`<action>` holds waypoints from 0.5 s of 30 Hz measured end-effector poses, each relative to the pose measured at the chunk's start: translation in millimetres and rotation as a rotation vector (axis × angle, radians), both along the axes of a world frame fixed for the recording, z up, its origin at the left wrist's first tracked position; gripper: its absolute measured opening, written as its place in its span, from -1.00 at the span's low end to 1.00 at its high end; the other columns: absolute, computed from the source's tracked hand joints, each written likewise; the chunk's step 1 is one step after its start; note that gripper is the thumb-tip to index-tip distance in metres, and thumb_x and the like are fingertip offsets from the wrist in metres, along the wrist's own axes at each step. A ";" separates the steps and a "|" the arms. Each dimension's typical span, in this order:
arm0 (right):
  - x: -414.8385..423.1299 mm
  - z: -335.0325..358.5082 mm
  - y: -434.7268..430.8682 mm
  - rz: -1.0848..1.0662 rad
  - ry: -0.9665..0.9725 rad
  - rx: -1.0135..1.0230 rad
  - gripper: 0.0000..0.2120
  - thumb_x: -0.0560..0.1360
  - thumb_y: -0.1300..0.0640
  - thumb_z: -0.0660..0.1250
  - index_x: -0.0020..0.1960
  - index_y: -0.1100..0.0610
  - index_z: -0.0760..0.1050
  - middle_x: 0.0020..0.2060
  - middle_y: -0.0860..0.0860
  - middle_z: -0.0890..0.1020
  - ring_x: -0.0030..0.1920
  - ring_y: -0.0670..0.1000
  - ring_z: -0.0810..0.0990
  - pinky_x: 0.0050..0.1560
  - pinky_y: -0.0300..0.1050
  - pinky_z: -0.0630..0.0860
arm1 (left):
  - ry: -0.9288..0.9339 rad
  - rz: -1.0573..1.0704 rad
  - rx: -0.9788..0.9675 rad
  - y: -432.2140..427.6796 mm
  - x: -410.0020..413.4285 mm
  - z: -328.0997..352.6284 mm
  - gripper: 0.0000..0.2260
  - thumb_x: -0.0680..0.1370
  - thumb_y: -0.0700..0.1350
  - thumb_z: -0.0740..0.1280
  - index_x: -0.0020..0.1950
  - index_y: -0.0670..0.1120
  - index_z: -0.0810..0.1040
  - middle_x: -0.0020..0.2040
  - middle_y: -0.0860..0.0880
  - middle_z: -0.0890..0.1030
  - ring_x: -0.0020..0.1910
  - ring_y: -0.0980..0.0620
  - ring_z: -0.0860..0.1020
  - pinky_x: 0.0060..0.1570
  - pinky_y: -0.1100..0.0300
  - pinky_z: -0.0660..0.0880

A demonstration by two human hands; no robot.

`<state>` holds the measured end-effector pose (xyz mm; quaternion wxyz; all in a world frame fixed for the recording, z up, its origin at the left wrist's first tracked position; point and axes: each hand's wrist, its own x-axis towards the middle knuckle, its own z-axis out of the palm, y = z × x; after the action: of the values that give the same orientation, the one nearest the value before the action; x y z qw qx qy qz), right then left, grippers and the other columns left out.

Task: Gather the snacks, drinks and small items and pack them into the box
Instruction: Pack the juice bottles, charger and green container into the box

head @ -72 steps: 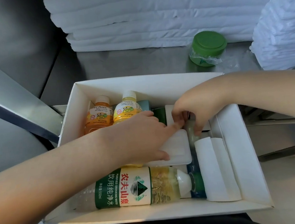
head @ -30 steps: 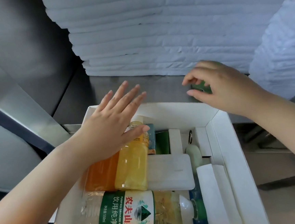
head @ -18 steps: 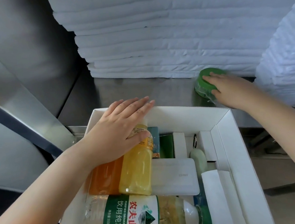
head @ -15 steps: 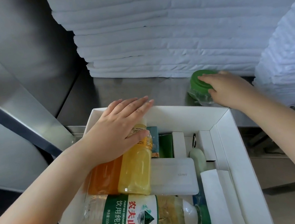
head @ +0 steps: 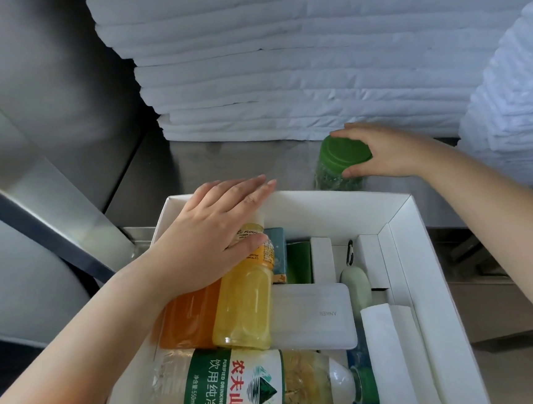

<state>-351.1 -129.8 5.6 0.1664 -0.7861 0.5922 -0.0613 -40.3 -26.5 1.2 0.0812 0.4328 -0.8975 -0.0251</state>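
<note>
Jar lid (head: 341,151) in right grip (head: 388,152); left grip (head: 216,230) flat, perhaps on yellow bottle (head: 245,303).

Soft, even light is cast, and the white box (head: 323,208) is rendered brightest. Left of the box the steel panels (head: 42,124) are left dim, their edges bowed by wide-angle distortion.

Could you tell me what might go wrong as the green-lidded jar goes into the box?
The right hand grips the green-lidded jar by its lid; a loose lid could let it drop.
The box looks crowded with the yellow juice bottle, power bank and water bottle, so the jar may not sit flat.
The left hand rests on that juice bottle and could block the way in.
</note>
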 end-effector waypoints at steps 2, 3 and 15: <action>-1.7 -1.1 -2.5 -0.023 -0.043 -0.002 -0.29 0.34 -0.07 0.50 0.42 -0.13 0.29 0.42 -0.06 0.33 0.37 -0.03 0.32 0.24 -0.14 0.27 | 0.003 0.002 0.000 -0.2 -0.2 0.0 -0.46 0.57 0.22 -0.04 0.51 0.17 -0.12 0.51 0.16 0.12 0.44 0.16 0.03 0.32 0.35 -0.32; -2.1 -1.5 -3.0 -0.040 -0.067 -0.007 -0.30 0.31 -0.07 0.52 0.39 -0.14 0.32 0.38 -0.08 0.37 0.33 -0.04 0.35 0.19 -0.14 0.30 | 0.006 0.004 0.001 -0.1 -0.3 0.1 -0.46 0.57 0.21 -0.03 0.51 0.17 -0.11 0.51 0.15 0.13 0.44 0.15 0.04 0.33 0.34 -0.30; 6.1 54.0 41.1 -0.067 -0.388 -0.250 -0.26 0.17 -0.09 0.53 0.30 -0.20 0.36 0.25 -0.19 0.49 0.25 -0.30 0.40 0.21 -0.38 0.28 | 0.014 0.010 -0.003 1.1 -1.3 0.4 -0.46 0.56 0.21 -0.03 0.51 0.16 -0.08 0.50 0.14 0.16 0.43 0.11 0.10 0.35 0.27 -0.22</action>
<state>-345.0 -88.7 59.6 0.1766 -0.7538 0.5628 -0.2896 -41.6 -25.4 1.6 0.0884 0.4369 -0.8947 -0.0263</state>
